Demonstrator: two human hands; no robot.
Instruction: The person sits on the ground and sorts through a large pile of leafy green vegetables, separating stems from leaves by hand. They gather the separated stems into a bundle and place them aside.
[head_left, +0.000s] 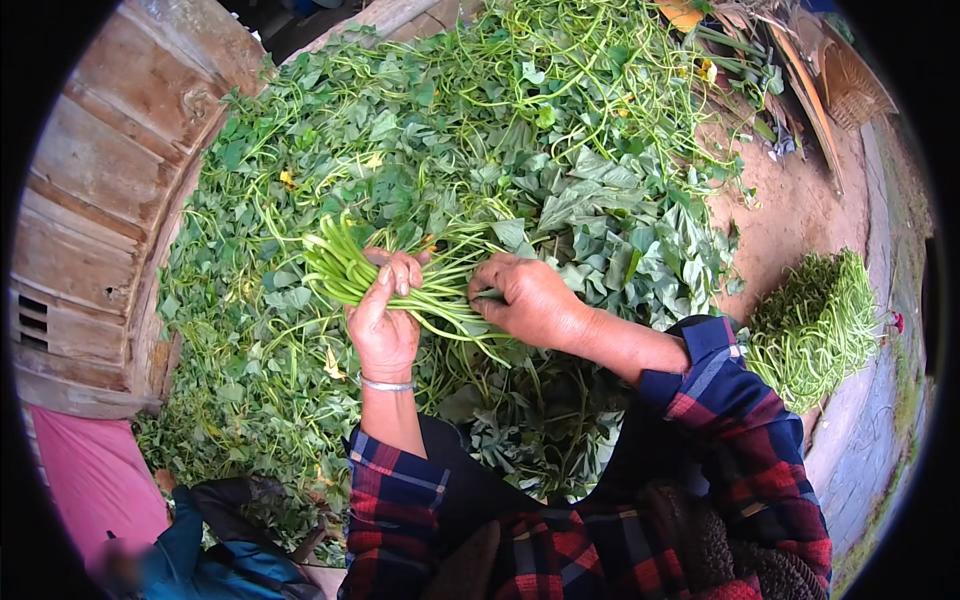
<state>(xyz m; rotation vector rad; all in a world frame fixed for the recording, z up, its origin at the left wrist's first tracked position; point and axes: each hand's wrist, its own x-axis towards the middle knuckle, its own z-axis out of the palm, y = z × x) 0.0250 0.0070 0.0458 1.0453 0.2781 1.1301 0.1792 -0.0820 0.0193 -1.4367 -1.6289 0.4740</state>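
A bundle of long green leaf stalks (341, 259) lies across my left hand (386, 307), whose fingers and thumb are closed around it. The thick ends fan out to the left, while the thinner ends reach right. At those thinner ends, my right hand (525, 296) has thumb and fingers pinched together; whether a stalk is between them is hidden. Below and around both hands spreads a deep heap of leafy green vines (322, 161). Broad loose leaves (600, 195) are piled just beyond my right hand.
Trimmed stalks stand in a neat stack (814, 322) at the right. A wooden plank wall (97, 210) curves along the left. Another person in a teal garment (217, 570) sits at the lower left beside pink cloth (97, 472). A woven basket (855, 86) rests at the upper right.
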